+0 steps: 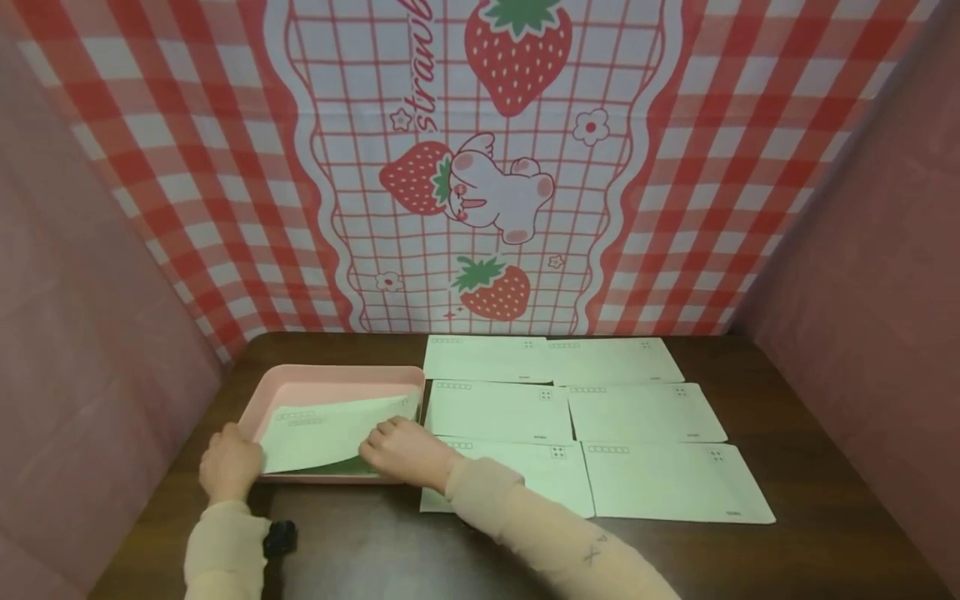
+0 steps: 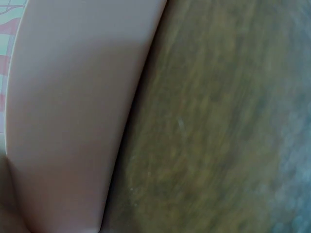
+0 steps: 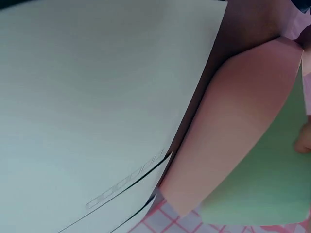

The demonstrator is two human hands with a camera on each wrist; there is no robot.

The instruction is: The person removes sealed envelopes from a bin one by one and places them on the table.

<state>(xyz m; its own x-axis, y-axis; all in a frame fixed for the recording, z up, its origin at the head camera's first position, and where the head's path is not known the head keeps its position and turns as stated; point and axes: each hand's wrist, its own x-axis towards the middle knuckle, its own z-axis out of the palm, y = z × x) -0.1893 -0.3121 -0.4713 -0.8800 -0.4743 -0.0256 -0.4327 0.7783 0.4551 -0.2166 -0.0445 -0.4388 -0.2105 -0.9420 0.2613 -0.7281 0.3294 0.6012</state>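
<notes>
A pale envelope (image 1: 322,429) lies tilted in the pink tray (image 1: 337,371), its right side raised above the tray floor. My right hand (image 1: 408,452) pinches it near the right edge. Its left lower corner meets my left hand (image 1: 231,463), which holds it at the tray's front left corner; the fingertips are partly hidden. Beneath the raised edge a green-tinted area shows in shadow. In the right wrist view a green sheet (image 3: 262,184) stands above the tray wall (image 3: 243,107), with a finger on it. The left wrist view shows mostly the tray's outer wall (image 2: 73,107).
Several white envelopes (image 1: 660,479) lie face up in two columns right of the tray, on a dark wooden table (image 1: 810,467). Behind stands a strawberry-print cloth (image 1: 480,250); pink cloth (image 1: 862,250) hangs at both sides. A black device (image 1: 281,538) sits at my left wrist.
</notes>
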